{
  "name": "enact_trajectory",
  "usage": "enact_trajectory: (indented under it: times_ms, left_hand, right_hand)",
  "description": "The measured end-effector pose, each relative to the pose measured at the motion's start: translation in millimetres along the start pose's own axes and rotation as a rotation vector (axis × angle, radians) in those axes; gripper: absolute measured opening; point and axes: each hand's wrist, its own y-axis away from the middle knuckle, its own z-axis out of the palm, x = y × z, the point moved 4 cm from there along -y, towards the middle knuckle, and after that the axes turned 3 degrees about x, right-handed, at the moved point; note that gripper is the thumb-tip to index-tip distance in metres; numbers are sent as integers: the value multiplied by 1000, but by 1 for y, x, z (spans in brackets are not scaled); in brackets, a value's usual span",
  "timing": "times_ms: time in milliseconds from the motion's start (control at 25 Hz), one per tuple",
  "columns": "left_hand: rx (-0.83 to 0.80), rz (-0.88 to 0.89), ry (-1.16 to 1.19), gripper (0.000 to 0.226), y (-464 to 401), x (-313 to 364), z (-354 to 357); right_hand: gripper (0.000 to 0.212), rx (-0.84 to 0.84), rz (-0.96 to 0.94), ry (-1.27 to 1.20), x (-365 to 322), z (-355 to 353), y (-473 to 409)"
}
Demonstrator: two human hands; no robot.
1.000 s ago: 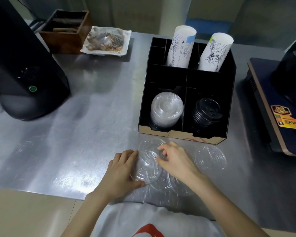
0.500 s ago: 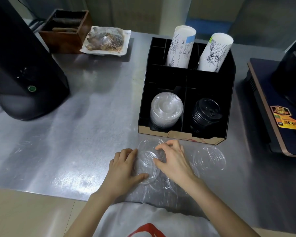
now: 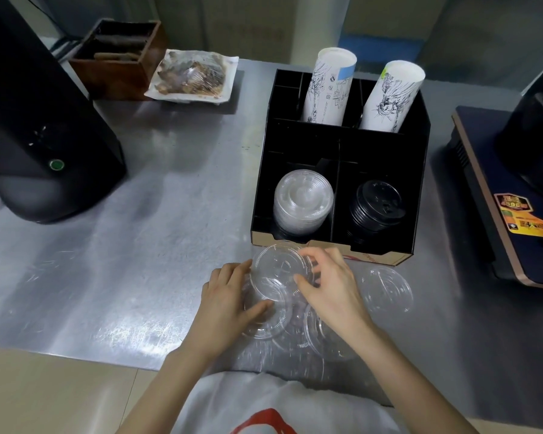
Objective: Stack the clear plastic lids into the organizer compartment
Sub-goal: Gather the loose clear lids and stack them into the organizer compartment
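Several clear plastic lids (image 3: 320, 333) lie overlapping on the steel counter just in front of the black organizer (image 3: 389, 145). My right hand (image 3: 329, 286) grips one clear lid (image 3: 276, 270) by its right edge, tilted up off the pile. My left hand (image 3: 229, 296) touches the left rim of that lid and rests on the lids beneath. One lone clear lid (image 3: 386, 289) lies to the right. A stack of clear lids (image 3: 303, 202) leans in the organizer's front left compartment.
Black lids (image 3: 375, 208) fill the front right compartment; two sleeves of paper cups (image 3: 329, 86) stand in the back. A black machine (image 3: 35, 120) stands at left, a wooden box (image 3: 116, 61) and a wrapped tray (image 3: 192, 76) at the back, an appliance (image 3: 514, 195) at right.
My right hand has lifted one clear lid off the pile and tilted it toward the organizer. My left hand has stayed on the pile, shifting slightly up.
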Motion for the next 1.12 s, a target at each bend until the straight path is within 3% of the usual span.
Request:
enact_trajectory:
  times_ms: [680,1120]
  left_hand:
    - [116,123,87,79,-49,45,-27]
    - [179,88,-18,80,-97,51,-15]
  right_hand:
    - [36,171,-80,-67,-21,-47,-29]
    - [43,85,-70,81,-19,-51,-70]
